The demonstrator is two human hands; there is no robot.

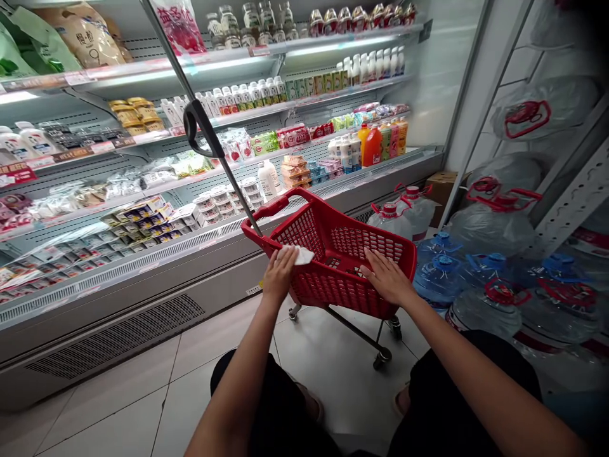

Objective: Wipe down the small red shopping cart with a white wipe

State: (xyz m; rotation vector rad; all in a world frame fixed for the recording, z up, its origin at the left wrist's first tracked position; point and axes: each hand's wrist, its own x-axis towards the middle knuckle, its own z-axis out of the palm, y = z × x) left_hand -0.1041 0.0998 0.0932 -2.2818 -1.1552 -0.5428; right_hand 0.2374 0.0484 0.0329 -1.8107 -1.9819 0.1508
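A small red plastic shopping cart on wheels stands on the tiled floor in front of me. My left hand presses a white cloth against the cart's near rim, fingers curled on it. My right hand lies flat on the cart's near wall, fingers spread, holding nothing. The cart's long metal handle slants up to the left. My knees in dark clothing show at the bottom.
An open refrigerated shelf unit with dairy, drinks and packaged food runs along the left and back. Large water jugs in plastic wrap are stacked at the right beside a white metal rack. Pale floor tiles lie below.
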